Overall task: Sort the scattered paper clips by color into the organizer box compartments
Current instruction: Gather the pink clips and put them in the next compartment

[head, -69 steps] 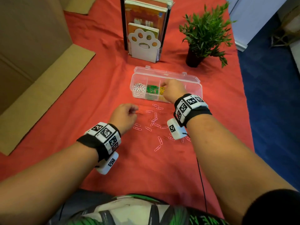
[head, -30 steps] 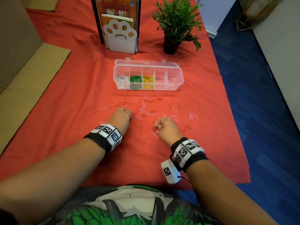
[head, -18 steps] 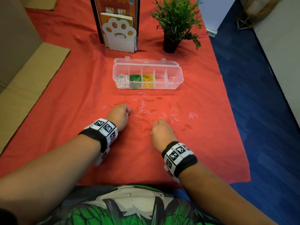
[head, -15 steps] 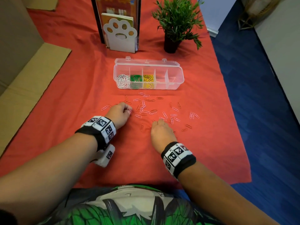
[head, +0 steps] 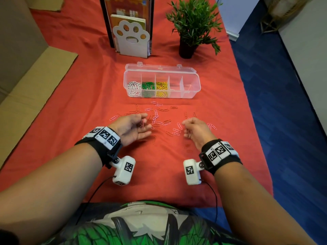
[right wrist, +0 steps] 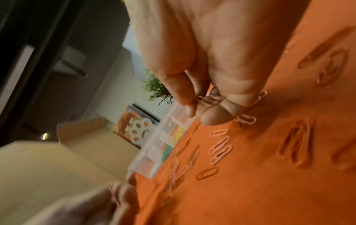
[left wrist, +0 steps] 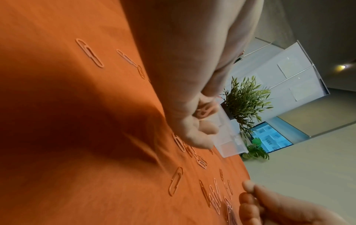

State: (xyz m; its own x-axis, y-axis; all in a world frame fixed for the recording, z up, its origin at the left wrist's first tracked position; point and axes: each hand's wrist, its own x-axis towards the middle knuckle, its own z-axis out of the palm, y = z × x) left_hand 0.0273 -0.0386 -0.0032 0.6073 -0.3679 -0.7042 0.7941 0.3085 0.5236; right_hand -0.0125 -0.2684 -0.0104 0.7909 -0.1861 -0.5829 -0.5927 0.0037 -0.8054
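Observation:
The clear organizer box (head: 190, 89) stands open, with white clips (head: 133, 86), green clips (head: 147, 86) and yellow clips (head: 161, 86) in its three left compartments. Several pink and red clips (head: 156, 117) lie scattered on the red cloth in front of it. My left hand (head: 147, 123) is turned palm inward, loosely cupped, and a pink clip (head: 141, 123) lies in it. Just above the cloth, my right hand (head: 185, 128) pinches a pink clip (right wrist: 210, 99) between thumb and fingers (right wrist: 217, 115). More pink clips (right wrist: 219, 149) lie below that hand.
A potted plant (head: 192, 23) and a paw-shaped bookend with books (head: 131, 38) stand behind the box. Flattened cardboard (head: 26, 85) lies along the left. The cloth-covered table ends at the right (head: 251, 121), with blue floor beyond.
My left hand has turned from a knuckles-up fist to a cupped palm facing right. My right hand has lifted off the cloth with a pink clip; earlier it was at the box.

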